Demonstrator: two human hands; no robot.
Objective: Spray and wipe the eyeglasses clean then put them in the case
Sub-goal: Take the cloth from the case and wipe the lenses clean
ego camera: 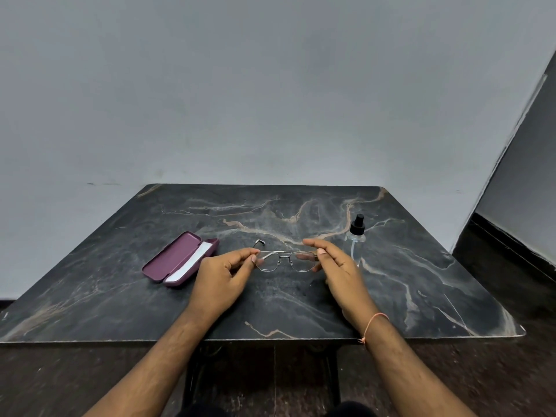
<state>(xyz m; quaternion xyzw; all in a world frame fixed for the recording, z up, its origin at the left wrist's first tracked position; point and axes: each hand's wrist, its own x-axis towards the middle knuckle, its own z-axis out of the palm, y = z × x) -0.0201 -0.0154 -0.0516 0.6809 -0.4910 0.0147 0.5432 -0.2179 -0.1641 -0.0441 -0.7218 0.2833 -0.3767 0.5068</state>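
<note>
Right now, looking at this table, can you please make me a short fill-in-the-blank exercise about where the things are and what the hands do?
1. Both hands hold the ____ above the table, the left hand at one end and the right hand at the other.
2. The lid of the purple case is ____.
3. The spray bottle has a cap of ____ colour.
4. The case lies on the person's ____ side.

Missing words: eyeglasses; open; black; left

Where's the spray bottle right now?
In the head view the spray bottle stands upright on the right side of the dark marble table, just beyond the right hand and untouched.
</note>
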